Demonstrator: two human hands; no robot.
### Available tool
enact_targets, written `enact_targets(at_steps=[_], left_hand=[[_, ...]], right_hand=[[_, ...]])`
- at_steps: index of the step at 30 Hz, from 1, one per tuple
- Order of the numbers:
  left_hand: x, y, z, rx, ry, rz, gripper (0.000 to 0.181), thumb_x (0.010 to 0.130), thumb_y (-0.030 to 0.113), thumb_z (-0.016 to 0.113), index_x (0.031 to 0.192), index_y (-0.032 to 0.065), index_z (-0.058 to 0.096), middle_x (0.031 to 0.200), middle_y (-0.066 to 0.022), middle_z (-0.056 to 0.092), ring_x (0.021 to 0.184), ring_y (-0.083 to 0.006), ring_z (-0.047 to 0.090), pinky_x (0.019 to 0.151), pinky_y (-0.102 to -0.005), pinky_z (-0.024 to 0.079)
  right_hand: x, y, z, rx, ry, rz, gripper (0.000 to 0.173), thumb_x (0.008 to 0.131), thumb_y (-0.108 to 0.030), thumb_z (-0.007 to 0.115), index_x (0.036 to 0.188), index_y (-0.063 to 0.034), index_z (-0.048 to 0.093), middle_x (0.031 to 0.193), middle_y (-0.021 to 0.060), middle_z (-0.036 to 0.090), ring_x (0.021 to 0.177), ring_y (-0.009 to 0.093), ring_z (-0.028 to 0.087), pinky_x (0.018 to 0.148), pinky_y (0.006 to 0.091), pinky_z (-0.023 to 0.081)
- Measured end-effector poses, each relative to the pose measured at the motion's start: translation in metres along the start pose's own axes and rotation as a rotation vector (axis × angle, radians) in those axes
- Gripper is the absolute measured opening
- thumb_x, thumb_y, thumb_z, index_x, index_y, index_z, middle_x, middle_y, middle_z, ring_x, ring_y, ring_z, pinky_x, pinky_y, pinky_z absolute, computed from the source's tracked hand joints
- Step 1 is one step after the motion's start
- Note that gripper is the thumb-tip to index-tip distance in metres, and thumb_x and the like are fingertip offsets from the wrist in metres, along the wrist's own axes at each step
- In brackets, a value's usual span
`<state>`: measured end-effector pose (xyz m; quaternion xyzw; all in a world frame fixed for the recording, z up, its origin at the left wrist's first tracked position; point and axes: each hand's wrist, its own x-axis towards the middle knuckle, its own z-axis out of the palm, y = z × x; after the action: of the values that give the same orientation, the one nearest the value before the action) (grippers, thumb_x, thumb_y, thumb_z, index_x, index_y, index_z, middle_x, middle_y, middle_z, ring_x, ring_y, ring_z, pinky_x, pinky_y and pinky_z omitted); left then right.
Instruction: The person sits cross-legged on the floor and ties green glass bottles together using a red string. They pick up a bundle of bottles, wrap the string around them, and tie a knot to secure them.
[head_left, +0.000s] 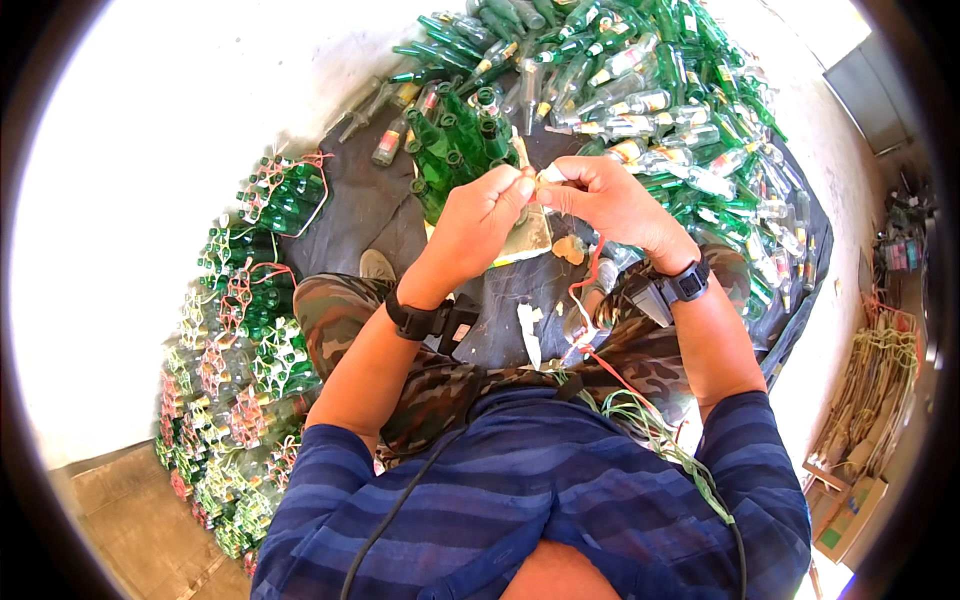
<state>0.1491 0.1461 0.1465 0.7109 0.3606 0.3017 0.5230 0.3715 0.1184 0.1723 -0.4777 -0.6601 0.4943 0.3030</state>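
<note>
My left hand (480, 217) and my right hand (607, 199) meet fingertip to fingertip at chest front. Each pinches a thin strand of plastic twine; its exact shape between the fingers is too small to tell. A red and white twine (576, 289) hangs below my right hand down to my lap. Just beyond my left hand, several green glass bottles (454, 142) stand upright, close together, on a pale flat board or box (525, 238). Green twine strands (645, 424) lie across my lap and shirt.
Loose glass bottles (637, 105) lie heaped ahead and to the right on a dark sheet (360, 187). Bottles bundled with knotted twine (277, 360) are stacked along the left wall. A torn white scrap (529, 334) lies between my legs. Bundled cardboard (874, 382) stands far right.
</note>
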Motion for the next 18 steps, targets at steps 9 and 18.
enact_targets(at_steps=[9, 18], left_hand=[[0.005, -0.004, -0.034, -0.092, 0.031, 0.022, 0.018, 0.099, 0.015, 0.066, 0.107, -0.0003, 0.07, 0.097, -0.0012, 0.071, 0.086, -0.0066, 0.059, 0.077, -0.0247, 0.049], [0.002, 0.006, -0.059, 0.087, 0.241, 0.097, 0.017, 0.1, 0.011, 0.065, 0.108, -0.0021, 0.071, 0.091, -0.0029, 0.072, 0.085, -0.0059, 0.063, 0.073, -0.0227, 0.051]], right_hand=[[-0.009, -0.001, -0.009, 0.06, -0.126, 0.008, 0.027, 0.104, -0.026, 0.064, 0.111, -0.0009, 0.07, 0.081, -0.0082, 0.054, 0.075, 0.003, 0.044, 0.064, 0.023, 0.038], [-0.015, -0.004, -0.021, 0.355, -0.099, 0.13, 0.028, 0.105, -0.026, 0.06, 0.112, -0.0005, 0.069, 0.069, -0.0101, 0.038, 0.059, 0.001, 0.032, 0.051, 0.022, 0.023]])
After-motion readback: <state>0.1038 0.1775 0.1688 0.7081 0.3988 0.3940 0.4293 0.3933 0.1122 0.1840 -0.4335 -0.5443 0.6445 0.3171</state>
